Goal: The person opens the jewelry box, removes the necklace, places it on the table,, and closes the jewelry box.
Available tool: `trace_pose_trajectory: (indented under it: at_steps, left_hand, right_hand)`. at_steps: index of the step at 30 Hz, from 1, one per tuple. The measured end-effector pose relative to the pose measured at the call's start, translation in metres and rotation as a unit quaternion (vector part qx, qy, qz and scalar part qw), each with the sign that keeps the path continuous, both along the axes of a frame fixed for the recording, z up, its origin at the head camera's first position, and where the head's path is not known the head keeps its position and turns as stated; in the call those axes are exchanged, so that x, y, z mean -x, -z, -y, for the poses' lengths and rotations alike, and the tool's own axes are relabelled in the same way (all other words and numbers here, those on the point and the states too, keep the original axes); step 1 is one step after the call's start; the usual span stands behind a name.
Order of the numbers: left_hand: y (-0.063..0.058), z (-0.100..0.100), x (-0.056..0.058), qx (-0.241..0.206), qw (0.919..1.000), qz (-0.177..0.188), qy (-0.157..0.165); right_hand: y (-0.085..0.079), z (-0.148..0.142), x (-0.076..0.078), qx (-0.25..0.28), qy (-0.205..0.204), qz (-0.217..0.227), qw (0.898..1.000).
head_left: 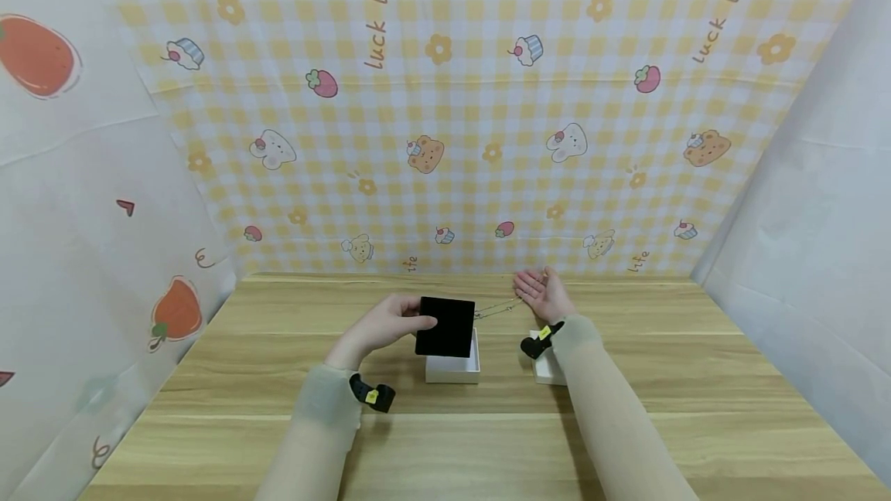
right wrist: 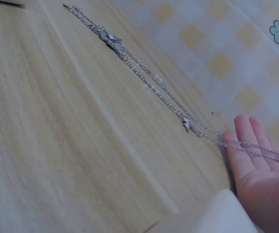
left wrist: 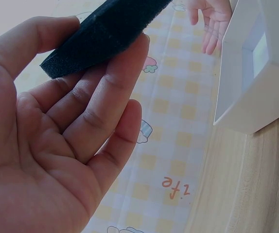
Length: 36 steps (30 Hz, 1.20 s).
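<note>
My left hand [head_left: 386,325] pinches a black square pad [head_left: 447,328] between thumb and fingers, holding it tilted up over a white box [head_left: 452,371]. In the left wrist view, the pad [left wrist: 100,36] shows its fuzzy thin edge. A silver chain necklace [right wrist: 154,90] with small charms stretches from beside the pad toward my right hand [head_left: 544,296]. That hand is palm up, its fingers extended, and the doubled chain runs across the fingers in the right wrist view. The white box stands with its open side up, its inside partly hidden by the pad.
A white lid-like piece [head_left: 548,368] lies on the wooden table [head_left: 278,408], partly under my right forearm in the head view. A yellow checked cloth [head_left: 487,176] hangs behind the table, with white cloth on both sides.
</note>
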<state>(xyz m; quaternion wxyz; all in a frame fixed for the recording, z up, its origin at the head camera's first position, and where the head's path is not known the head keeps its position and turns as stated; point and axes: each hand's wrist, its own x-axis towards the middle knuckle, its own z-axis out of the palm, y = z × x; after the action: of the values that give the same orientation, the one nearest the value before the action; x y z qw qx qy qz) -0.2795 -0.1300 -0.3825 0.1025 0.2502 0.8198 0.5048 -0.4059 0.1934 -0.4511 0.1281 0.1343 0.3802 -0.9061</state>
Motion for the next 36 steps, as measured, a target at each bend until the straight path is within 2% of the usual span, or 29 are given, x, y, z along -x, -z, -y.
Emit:
trace_pose_trajectory:
  at_steps: [3, 7, 17, 27, 36]
  left_hand:
    - [0.007, 0.002, 0.005, 0.000, 1.0000, -0.003, -0.002]
    - [0.010, 0.003, 0.007, -0.001, 1.0000, -0.004, -0.003]
    - [0.008, 0.004, 0.006, 0.009, 0.9999, -0.007, -0.011]
    - [0.011, 0.002, 0.008, 0.000, 1.0000, -0.007, 0.003]
    - [0.012, 0.002, 0.008, 0.003, 1.0000, -0.009, 0.000]
  right_hand:
    - [0.002, -0.001, 0.002, 0.006, 0.008, 0.005, 1.000]
    - [0.004, -0.003, 0.005, 0.012, 0.013, 0.008, 1.000]
    - [0.002, -0.008, 0.003, 0.019, 0.021, 0.013, 1.000]
    - [0.006, -0.017, 0.006, 0.034, 0.023, 0.009, 0.999]
    - [0.003, -0.020, 0.003, 0.036, 0.028, 0.003, 0.999]
